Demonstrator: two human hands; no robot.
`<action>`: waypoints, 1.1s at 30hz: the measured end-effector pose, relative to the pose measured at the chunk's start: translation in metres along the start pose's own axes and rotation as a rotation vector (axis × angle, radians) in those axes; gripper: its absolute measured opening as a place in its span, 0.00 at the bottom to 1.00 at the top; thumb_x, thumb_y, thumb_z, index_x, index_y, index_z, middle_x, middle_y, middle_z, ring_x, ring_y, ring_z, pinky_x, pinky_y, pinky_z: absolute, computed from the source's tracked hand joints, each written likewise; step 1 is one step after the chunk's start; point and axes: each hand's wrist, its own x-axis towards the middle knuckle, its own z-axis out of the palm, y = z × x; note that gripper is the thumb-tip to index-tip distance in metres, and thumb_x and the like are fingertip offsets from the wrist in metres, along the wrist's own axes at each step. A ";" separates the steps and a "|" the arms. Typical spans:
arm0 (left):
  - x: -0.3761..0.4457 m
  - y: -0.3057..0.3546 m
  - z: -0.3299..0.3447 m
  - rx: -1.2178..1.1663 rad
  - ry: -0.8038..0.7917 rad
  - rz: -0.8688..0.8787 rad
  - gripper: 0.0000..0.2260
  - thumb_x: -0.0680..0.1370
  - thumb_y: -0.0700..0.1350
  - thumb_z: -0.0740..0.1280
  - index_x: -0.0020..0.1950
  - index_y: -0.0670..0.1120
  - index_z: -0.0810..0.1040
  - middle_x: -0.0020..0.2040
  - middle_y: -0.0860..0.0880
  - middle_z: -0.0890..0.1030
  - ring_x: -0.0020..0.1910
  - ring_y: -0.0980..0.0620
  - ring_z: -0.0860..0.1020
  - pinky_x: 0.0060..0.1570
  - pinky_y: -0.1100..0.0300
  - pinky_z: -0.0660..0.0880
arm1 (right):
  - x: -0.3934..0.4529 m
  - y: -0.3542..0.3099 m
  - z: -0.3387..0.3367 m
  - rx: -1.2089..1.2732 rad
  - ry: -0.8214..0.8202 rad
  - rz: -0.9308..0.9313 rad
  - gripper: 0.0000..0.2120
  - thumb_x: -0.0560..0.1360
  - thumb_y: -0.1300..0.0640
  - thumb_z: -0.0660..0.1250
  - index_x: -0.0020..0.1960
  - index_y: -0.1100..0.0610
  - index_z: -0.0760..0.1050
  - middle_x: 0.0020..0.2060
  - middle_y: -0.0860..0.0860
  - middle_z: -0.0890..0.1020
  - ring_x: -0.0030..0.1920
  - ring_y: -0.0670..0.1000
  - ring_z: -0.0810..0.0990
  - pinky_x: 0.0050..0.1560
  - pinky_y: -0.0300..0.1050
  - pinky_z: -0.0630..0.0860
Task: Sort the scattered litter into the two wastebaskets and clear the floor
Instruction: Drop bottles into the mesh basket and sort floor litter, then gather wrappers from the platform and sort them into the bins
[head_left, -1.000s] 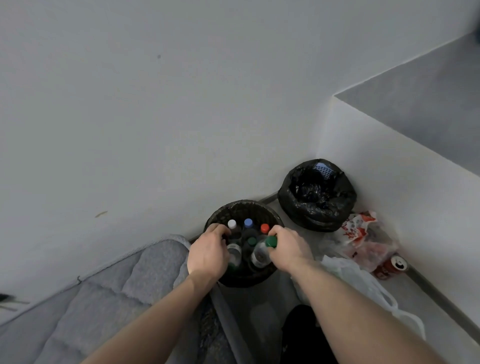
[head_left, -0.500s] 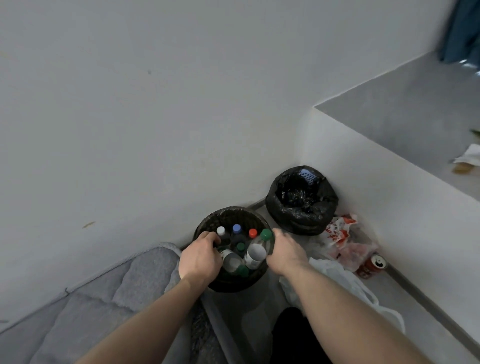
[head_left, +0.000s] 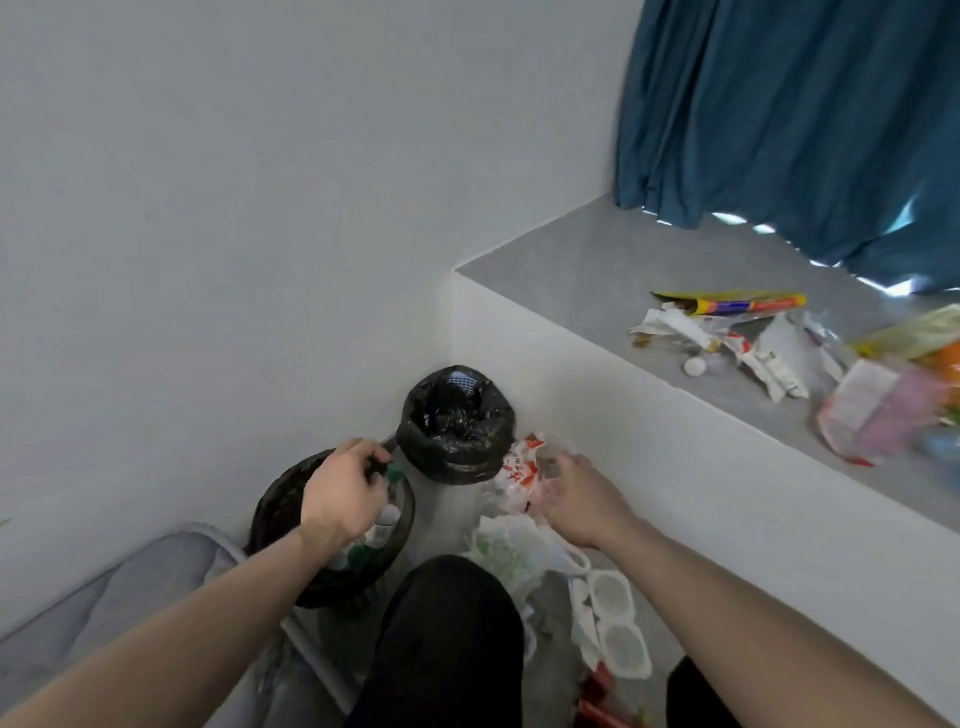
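A black wastebasket holding several capped bottles stands by the wall. My left hand lies over it, fingers curled on its far rim. Behind it is a second wastebasket lined with a black bag. Red-and-white wrappers lie on the floor beside that one. My right hand hovers over them with fingers spread and blurred, holding nothing. A white plastic bag and a white cup tray lie closer to me.
A raised grey ledge on the right carries more wrappers and bags under a blue curtain. A grey mattress fills the lower left. My dark-clothed knee is in front of the baskets.
My right hand has left the bottle basket's rim and moved right to the wrappers. My left hand stays at the basket. The view has swung right, showing the ledge and curtain.
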 end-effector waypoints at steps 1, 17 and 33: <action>0.002 0.022 0.003 -0.024 -0.009 0.055 0.11 0.74 0.42 0.66 0.51 0.56 0.79 0.53 0.58 0.78 0.45 0.53 0.80 0.48 0.56 0.77 | -0.010 0.020 -0.013 0.001 0.013 0.025 0.30 0.72 0.47 0.67 0.73 0.49 0.67 0.69 0.54 0.73 0.64 0.57 0.77 0.63 0.50 0.74; -0.098 0.181 0.139 0.242 -0.540 0.260 0.27 0.73 0.48 0.70 0.72 0.53 0.71 0.68 0.52 0.72 0.63 0.50 0.77 0.66 0.54 0.74 | -0.185 0.228 -0.067 0.109 0.101 0.452 0.29 0.74 0.56 0.67 0.74 0.50 0.66 0.70 0.52 0.71 0.69 0.52 0.73 0.68 0.41 0.68; -0.127 0.211 0.226 0.382 -0.887 0.322 0.19 0.72 0.52 0.67 0.63 0.52 0.80 0.65 0.51 0.76 0.62 0.49 0.76 0.60 0.57 0.73 | -0.165 0.294 -0.045 0.191 -0.018 0.531 0.32 0.71 0.58 0.66 0.74 0.51 0.65 0.68 0.54 0.71 0.67 0.55 0.74 0.68 0.45 0.71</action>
